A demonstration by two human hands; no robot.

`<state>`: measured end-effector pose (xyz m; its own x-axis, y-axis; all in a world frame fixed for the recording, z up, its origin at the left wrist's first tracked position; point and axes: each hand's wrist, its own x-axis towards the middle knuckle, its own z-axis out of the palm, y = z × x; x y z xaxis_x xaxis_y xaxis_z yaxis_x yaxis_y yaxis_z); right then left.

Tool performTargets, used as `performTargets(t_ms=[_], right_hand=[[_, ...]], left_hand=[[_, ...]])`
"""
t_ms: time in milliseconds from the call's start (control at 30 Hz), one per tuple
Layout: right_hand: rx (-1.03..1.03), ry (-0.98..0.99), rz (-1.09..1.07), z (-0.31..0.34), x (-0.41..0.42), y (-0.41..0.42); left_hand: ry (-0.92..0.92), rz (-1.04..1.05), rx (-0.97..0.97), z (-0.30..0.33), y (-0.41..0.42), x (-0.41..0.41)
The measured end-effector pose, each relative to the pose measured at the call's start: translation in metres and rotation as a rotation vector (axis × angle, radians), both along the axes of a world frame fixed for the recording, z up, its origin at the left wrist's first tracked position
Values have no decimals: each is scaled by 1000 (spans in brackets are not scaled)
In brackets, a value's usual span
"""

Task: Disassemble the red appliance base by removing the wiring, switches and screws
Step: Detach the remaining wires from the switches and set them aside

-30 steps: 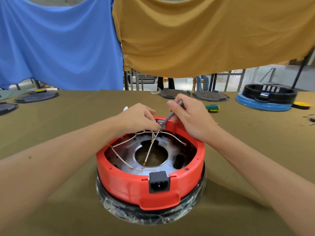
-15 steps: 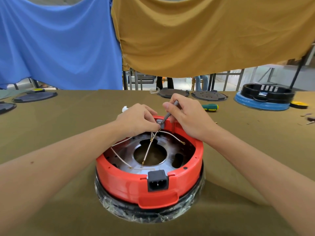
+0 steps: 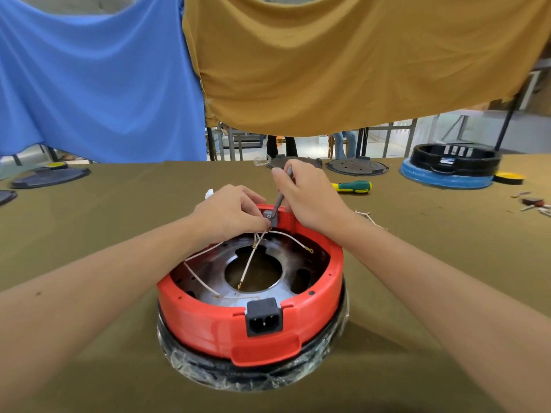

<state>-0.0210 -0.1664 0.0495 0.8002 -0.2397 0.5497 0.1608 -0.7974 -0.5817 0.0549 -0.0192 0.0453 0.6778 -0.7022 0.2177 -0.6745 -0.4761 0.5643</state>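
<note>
Two hands at red base (image 3: 226, 320) far rim | left hand (image 3: 229, 214) pinches wires (image 3: 249, 265) | right hand (image 3: 310, 195) grips grey tool (image 3: 280, 198)

2 bare forearms — no sleeves; left hand (image 3: 229, 214), right hand (image 3: 310, 195).

**Both hands meet at the far rim**

Both bare forearms reach forward and converge. The left hand (image 3: 229, 214) lies knuckles up, its fingers curled with the tips pinched together at the wires. The right hand (image 3: 310, 196) is raised slightly higher, thumb and fingers curled round a thin grey tool angled down toward the left fingertips.
</note>
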Motion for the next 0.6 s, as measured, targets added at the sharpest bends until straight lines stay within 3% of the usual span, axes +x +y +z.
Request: performTargets(t_ms=[233,600], right_hand=[[-172,-46,-19,-3,-3,5],[110,11,-47,0,0,0]], left_hand=[[2,3,5,0,0,-1],[10,4,30,2,-1,-3]])
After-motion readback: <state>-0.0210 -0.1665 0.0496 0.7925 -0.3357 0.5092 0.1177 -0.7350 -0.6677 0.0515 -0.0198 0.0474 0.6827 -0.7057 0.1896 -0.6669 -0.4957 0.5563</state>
